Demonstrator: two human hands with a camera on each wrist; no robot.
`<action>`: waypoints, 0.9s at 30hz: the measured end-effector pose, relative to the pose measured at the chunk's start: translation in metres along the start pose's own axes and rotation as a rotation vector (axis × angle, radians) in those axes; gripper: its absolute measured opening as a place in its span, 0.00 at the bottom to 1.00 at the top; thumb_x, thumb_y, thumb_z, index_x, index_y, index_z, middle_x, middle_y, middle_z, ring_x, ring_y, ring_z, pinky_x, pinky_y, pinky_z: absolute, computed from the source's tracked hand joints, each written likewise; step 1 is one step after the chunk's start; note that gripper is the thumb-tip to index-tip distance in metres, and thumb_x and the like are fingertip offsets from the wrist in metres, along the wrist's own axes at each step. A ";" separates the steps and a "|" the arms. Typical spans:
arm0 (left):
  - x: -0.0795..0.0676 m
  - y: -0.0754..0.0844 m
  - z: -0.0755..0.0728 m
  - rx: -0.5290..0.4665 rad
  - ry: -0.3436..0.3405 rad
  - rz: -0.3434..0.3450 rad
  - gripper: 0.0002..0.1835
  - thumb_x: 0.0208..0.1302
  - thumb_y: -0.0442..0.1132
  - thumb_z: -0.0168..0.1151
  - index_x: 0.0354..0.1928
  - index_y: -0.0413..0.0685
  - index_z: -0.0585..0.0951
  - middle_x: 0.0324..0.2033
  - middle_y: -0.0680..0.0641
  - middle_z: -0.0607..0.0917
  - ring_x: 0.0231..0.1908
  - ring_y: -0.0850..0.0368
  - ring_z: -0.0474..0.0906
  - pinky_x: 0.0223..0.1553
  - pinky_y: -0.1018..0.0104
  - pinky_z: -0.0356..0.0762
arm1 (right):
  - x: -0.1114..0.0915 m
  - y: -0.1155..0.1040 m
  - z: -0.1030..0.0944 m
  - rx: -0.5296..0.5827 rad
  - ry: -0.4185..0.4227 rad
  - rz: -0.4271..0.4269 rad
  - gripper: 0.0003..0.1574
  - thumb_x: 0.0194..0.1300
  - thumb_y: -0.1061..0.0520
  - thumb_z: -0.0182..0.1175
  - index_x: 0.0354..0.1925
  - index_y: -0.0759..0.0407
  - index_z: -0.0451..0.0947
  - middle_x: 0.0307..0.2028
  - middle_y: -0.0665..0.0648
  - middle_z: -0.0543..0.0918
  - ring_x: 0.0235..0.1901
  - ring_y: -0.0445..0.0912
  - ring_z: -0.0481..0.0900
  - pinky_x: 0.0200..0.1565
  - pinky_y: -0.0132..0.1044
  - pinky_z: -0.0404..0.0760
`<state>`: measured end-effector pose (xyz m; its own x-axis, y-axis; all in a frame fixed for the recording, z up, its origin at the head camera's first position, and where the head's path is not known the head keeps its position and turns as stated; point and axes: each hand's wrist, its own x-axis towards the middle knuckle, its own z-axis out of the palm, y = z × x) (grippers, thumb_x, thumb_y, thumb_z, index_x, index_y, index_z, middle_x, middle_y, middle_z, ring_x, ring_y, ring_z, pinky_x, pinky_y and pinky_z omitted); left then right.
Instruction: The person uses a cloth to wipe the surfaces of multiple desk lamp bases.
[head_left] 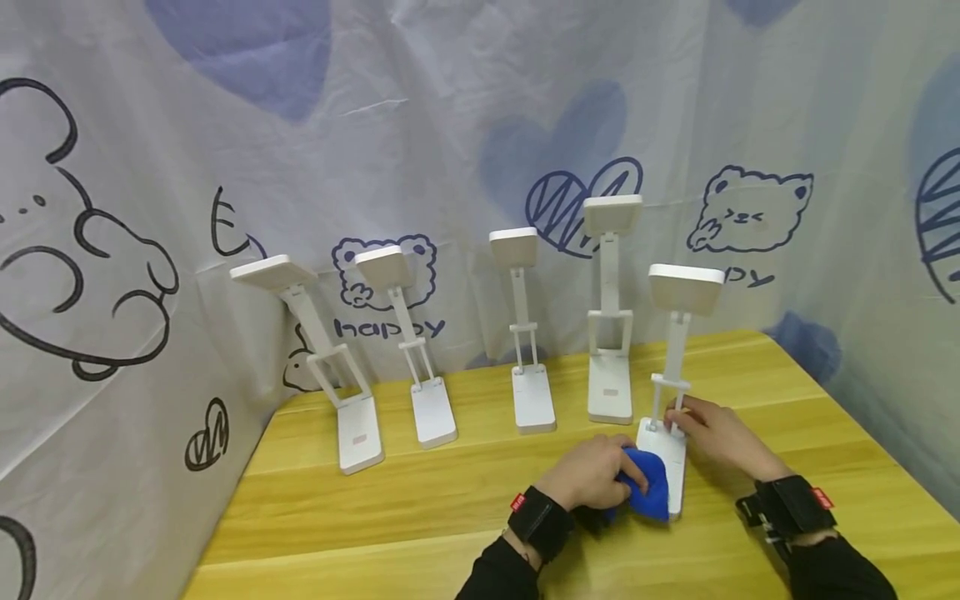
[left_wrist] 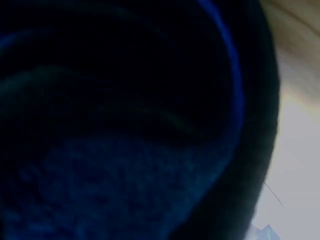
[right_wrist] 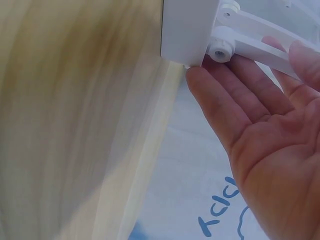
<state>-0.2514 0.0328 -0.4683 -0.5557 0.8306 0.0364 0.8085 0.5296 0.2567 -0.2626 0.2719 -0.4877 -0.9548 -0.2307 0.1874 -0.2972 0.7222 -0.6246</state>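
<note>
In the head view a white desk lamp [head_left: 687, 289] stands upright near the table's right side. My left hand [head_left: 588, 473] grips a bunched blue cloth [head_left: 651, 490], which lies over the near left part of the lamp's base. The dark blue folds of the cloth [left_wrist: 110, 190] fill most of the left wrist view. At the back of the base, my right hand [head_left: 722, 435] holds the lamp's lower strut. The right wrist view shows thumb and index finger around that strut [right_wrist: 265, 54], with other fingertips at the end of the white base [right_wrist: 186, 30].
Several similar white lamps stand in a row to the left; the nearest of them is a taller lamp [head_left: 610, 387]. The wood-patterned table [head_left: 330, 517] ends at a pale curtain [head_left: 450, 125] printed with hearts and bears. A black band [head_left: 542, 523] circles each wrist.
</note>
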 end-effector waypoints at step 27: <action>0.030 0.017 0.016 0.320 0.139 -0.255 0.25 0.64 0.55 0.55 0.64 0.77 0.69 0.52 0.49 0.75 0.47 0.57 0.74 0.40 0.63 0.80 | -0.002 -0.002 -0.001 0.012 0.025 -0.036 0.16 0.73 0.50 0.46 0.44 0.59 0.75 0.20 0.52 0.69 0.20 0.45 0.67 0.28 0.41 0.65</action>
<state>-0.2512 0.0698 -0.4785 -0.7487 0.6467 0.1457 0.6491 0.7598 -0.0369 -0.2604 0.2716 -0.4864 -0.9433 -0.2404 0.2288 -0.3317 0.7058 -0.6260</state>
